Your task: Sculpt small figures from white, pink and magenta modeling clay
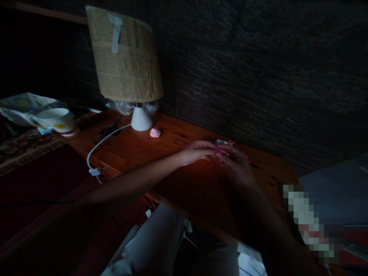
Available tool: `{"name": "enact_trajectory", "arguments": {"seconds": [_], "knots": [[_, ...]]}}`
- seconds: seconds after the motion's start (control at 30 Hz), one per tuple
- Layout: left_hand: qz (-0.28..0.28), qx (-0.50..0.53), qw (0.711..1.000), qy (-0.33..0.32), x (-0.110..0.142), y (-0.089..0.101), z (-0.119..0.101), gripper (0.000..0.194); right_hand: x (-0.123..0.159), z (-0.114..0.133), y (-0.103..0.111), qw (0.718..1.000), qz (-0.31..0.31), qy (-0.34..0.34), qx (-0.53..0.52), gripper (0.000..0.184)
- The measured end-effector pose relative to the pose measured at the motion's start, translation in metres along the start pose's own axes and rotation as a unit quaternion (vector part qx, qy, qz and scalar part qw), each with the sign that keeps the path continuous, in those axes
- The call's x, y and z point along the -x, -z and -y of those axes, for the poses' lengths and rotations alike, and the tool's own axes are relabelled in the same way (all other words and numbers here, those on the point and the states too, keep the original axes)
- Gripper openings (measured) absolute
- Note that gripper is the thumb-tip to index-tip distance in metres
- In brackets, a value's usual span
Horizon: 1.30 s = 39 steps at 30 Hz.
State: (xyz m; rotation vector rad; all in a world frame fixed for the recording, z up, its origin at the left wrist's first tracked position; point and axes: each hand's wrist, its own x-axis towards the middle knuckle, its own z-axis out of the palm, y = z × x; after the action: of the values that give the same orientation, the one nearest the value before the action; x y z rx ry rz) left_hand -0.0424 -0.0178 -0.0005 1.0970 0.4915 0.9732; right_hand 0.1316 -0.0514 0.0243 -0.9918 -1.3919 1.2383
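Observation:
Above the wooden table [172, 134], my left hand [197, 151] and my right hand [238, 165] meet with their fingertips pinched around a small bright pink piece [222, 151]. The piece looks soft, but its exact kind is too small and dark to make out. Just behind the fingers, a whitish thing [221, 142] lies partly hidden, with a small pink bit [231, 142] beside it. More pink shows past the right hand's knuckles. A pale pink lump [155, 132], like modelling clay, sits apart on the left near the lamp.
A lamp with a newsprint shade [126, 57] and white base [141, 119] stands at the back left, its cord [99, 145] trailing over the front edge. Dark scissors [112, 128] and a white cup [59, 122] are farther left. A stone-patterned wall [244, 76] rises behind.

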Motion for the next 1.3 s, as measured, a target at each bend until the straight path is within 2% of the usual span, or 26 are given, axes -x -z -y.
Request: {"name": "enact_trajectory", "arguments": {"seconds": [0.1, 0.3, 0.5, 0.63, 0.77, 0.93, 1.13, 1.3], "knots": [[-0.002, -0.004, 1.0, -0.023, 0.0, 0.0001, -0.0003, 0.03, -0.0002, 0.0024, 0.0005, 1.0, -0.019, -0.001, -0.004, 0.036], [-0.063, -0.017, 0.997, -0.027, -0.0005, -0.0009, -0.0026, 0.029, -0.001, 0.0003, 0.0055, 0.999, -0.048, 0.005, 0.013, 0.023], [-0.074, -0.049, 0.995, -0.048, 0.0011, -0.0039, -0.0046, 0.033, -0.0018, 0.003, 0.0046, 0.997, -0.052, 0.038, 0.045, 0.029], [-0.056, -0.093, 0.99, -0.086, 0.0023, -0.0037, -0.0043, 0.029, -0.0018, 0.0048, 0.0039, 0.995, -0.058, 0.064, 0.059, 0.025], [-0.036, -0.125, 0.986, -0.103, 0.0028, -0.002, -0.004, 0.029, -0.0017, 0.0033, 0.0044, 0.996, -0.044, 0.038, 0.062, 0.032], [-0.029, -0.142, 0.98, -0.134, 0.0019, -0.0011, -0.005, 0.032, -0.0016, 0.0006, 0.0057, 0.997, -0.049, 0.022, 0.062, 0.029], [-0.049, -0.2, 0.957, -0.203, -0.0001, 0.0004, -0.0011, 0.024, -0.0026, -0.0026, 0.007, 0.996, -0.034, 0.032, 0.075, 0.019], [-0.048, -0.234, 0.944, -0.227, -0.001, 0.0027, 0.002, 0.02, -0.0036, -0.0023, 0.0073, 0.996, -0.035, 0.035, 0.077, 0.022]]}}
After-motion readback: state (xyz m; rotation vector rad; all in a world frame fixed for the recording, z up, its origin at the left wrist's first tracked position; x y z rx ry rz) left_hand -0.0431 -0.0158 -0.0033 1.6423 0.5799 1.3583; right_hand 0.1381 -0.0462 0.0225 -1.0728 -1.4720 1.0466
